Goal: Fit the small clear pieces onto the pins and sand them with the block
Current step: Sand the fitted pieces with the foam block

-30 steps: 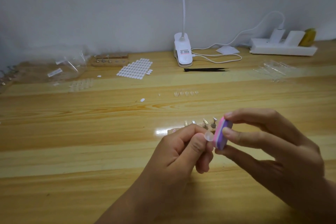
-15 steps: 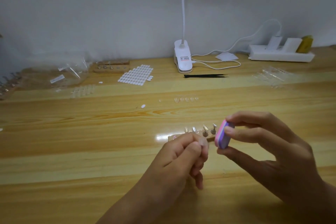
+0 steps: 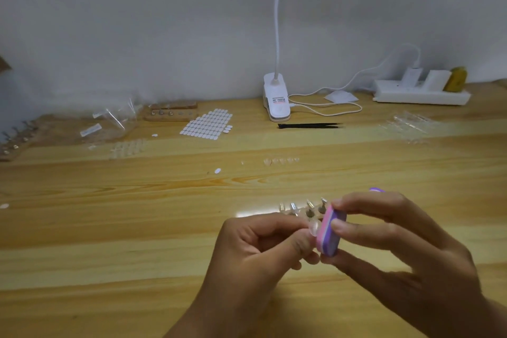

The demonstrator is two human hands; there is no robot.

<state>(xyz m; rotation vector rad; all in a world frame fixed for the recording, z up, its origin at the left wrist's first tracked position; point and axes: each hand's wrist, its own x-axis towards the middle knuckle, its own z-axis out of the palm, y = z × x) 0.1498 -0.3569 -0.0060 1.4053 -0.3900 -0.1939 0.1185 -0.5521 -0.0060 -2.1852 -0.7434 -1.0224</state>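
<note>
Fingers of the left hand [image 3: 263,250] hide whatever carries the clear piece [image 3: 314,228]; contact between it and the pink sanding block [image 3: 330,233] cannot be told. Both hands cover most of the pin stand [image 3: 301,208]. A purple object [image 3: 375,189] shows only as a sliver behind the right hand [image 3: 397,250]. The lamp neck [image 3: 277,22] leaves the top edge; a pin rack [image 3: 16,140] is cut off at left. The yellow item [image 3: 456,79] is too blurred to name.

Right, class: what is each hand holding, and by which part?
Left hand pinches a small clear piece by its lower end. Right hand grips the pink sanding block by its narrow edges, fingers above, thumb below.
</note>
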